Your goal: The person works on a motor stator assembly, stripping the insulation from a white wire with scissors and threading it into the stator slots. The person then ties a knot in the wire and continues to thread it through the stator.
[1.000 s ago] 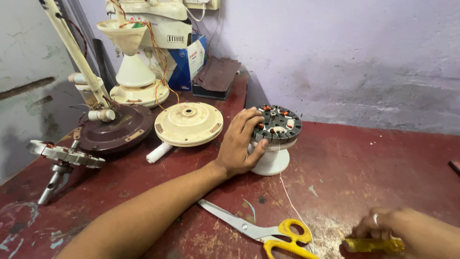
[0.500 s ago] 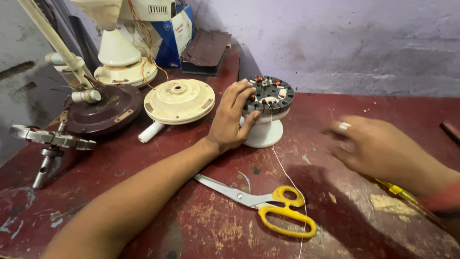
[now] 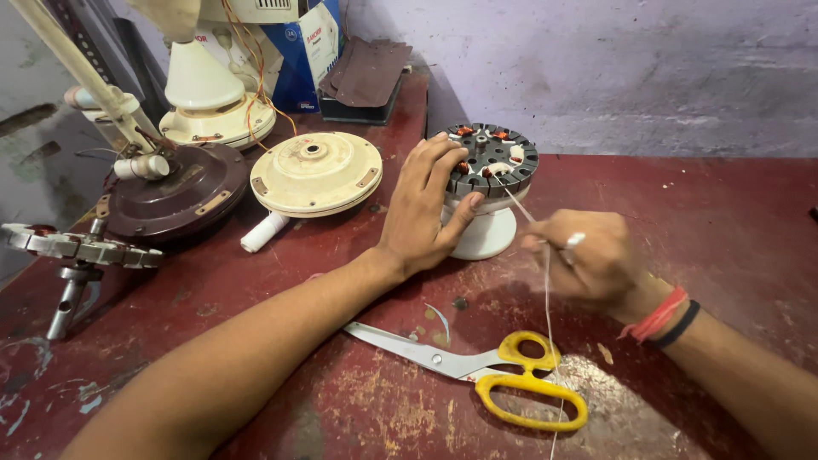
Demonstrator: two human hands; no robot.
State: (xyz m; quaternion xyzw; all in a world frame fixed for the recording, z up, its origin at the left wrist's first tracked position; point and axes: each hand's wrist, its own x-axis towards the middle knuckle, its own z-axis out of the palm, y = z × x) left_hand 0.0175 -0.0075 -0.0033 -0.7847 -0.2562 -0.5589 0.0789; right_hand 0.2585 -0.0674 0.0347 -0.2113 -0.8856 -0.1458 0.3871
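We see a fan motor stator (image 3: 492, 160), a dark ring with copper windings, sitting on a white pedestal (image 3: 484, 234) near the middle of the red worktable (image 3: 724, 221), toward the back wall. Left hand (image 3: 423, 209) wraps the stator's left side, fingers spread over the rim, thumb pressed against the pedestal's upper part. A thin white string (image 3: 545, 281) runs from the stator's near edge down to the right hand (image 3: 590, 260), then hangs on toward the table edge. Right hand is just right of the pedestal, fingers curled and pinched together on the string; we can't tell exactly which fingertips grip it. The wrist carries a red thread band and a black band.

Yellow-handled scissors (image 3: 486, 375) lie flat on the table in front of both hands, blades pointing left, the string crossing over the handles. Left of the stator, a cream round fan cover (image 3: 313, 173) lies on the table, touching a dark brown round housing (image 3: 175, 192) beside it. Behind those stands a cream fan base (image 3: 209, 98) with orange wires. A blue and white box (image 3: 302, 51) and a brown flat piece (image 3: 366, 72) sit at the back. A metal bracket part (image 3: 72, 255) lies at the far left.
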